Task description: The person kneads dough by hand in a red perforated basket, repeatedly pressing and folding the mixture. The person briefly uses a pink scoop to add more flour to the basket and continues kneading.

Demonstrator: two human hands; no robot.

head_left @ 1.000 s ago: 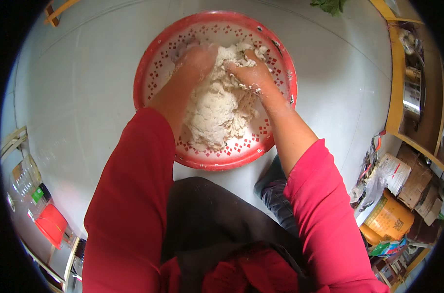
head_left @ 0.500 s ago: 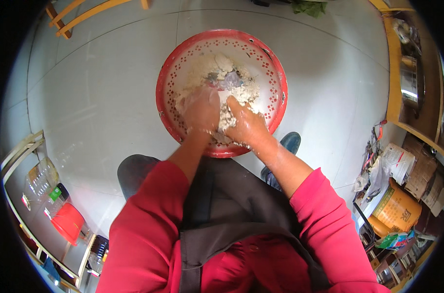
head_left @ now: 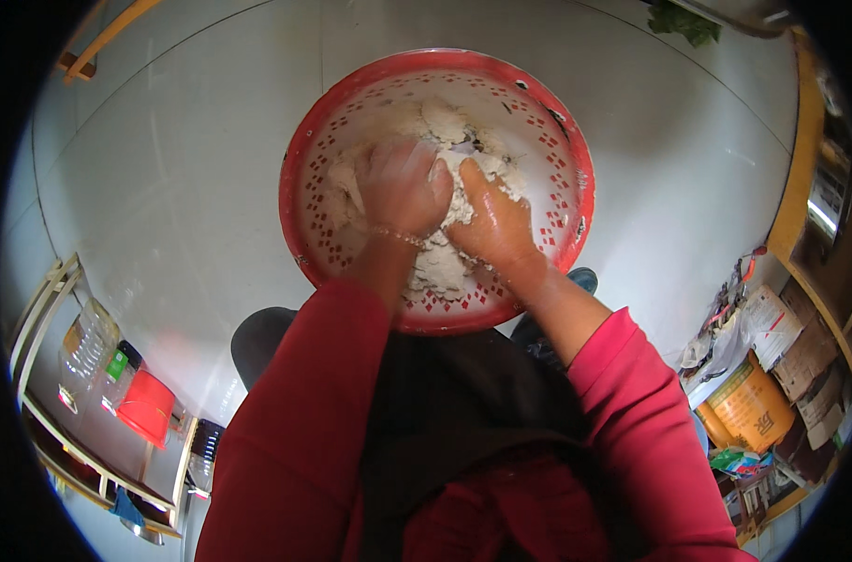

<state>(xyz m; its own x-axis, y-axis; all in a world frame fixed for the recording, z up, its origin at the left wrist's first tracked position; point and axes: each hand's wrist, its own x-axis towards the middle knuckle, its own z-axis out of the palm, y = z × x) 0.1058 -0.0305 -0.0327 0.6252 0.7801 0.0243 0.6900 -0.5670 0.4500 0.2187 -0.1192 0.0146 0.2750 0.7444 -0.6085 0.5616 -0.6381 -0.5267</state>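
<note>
A wide enamel basin (head_left: 576, 178) with a red rim and a ring of small red diamonds holds pale, crumbly dough (head_left: 440, 267) with loose flour at its far side. My left hand (head_left: 405, 187) presses into the dough, knuckles up, its fingers curled down and slightly blurred. Close beside it, my right hand (head_left: 498, 220) grips the dough with the thumb on top; its other fingers are mostly buried. Bits of dough cling to both wrists.
On the left stands a rack (head_left: 33, 328) with plastic bottles and a red tub (head_left: 147, 409). To the right are a yellow bucket (head_left: 749, 407), cardboard and bags beside a wooden shelf frame (head_left: 791, 206). Leafy greens (head_left: 683, 23) lie at the far edge.
The basin looks larger and nearer as the view has shifted. My left hand has moved forward over the dough, and more dough shows on the near side of my hands.
</note>
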